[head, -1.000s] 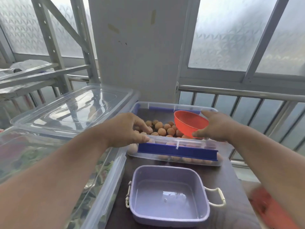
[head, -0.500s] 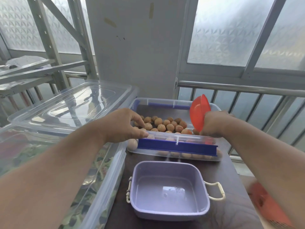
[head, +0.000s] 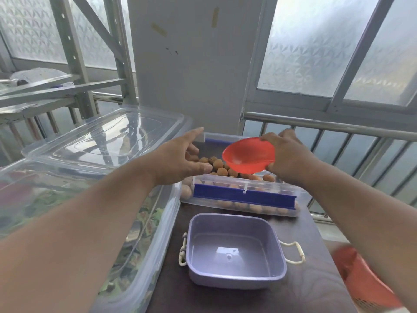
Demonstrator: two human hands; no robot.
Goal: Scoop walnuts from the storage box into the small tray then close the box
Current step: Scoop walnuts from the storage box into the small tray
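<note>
Walnuts (head: 222, 171) fill open storage box (head: 243, 199); right hand (head: 286, 159) grips red scoop (head: 248, 154) above them, left hand (head: 180, 159) spread, holding nothing, purple tray (head: 234, 249) on desk (head: 316, 290).

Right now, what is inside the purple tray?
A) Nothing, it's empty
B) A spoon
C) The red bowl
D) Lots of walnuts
A: the purple tray shows only its bare floor, the walnuts are all in the clear box behind it, and the right hand holds the red bowl above that box.
</note>
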